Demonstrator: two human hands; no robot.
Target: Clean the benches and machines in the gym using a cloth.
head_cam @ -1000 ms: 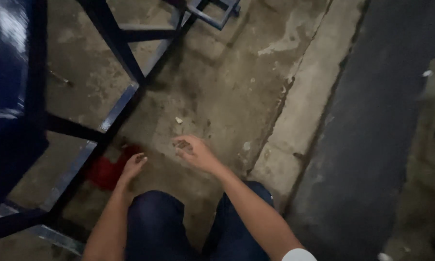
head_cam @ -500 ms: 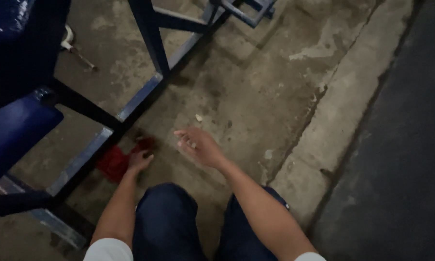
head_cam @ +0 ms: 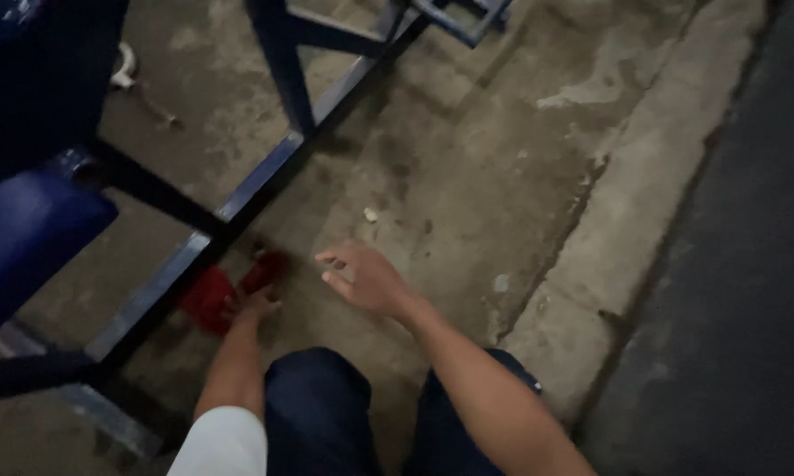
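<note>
The left hand (head_cam: 254,306) is reaching down to a red cloth (head_cam: 225,289) lying crumpled on the concrete floor (head_cam: 467,159), w/ the fingertips touching the cloth's near-right edge. Light is dim & the hand is partly blurred, so can't tell if the fingers are pinching the fabric or just resting on it. The cloth is sitting at near left, right beside the lower bar of a blue metal frame (head_cam: 238,198) that is running diagonally from near left to far centre.

The right hand (head_cam: 362,278) is hovering over bare floor, just right of the cloth & apart from it. Its fingers are loosely spread & slightly curled, holding nothing, palm turned partly toward the left.

Both forearms are stretching out from the near edge, a white sleeve (head_cam: 222,445) showing on the left arm. Knees in dark blue trousers (head_cam: 318,410) are filling the near centre, btwn the arms.

A small pale scrap (head_cam: 371,214) is lying on the floor beyond the right hand, well apart from it. A blue rounded seat-like shape (head_cam: 27,238) is sitting at far left, above the frame. A raised concrete kerb (head_cam: 626,229) is running diagonally at right, w/ darker pavement (head_cam: 749,291) beyond it.
</note>
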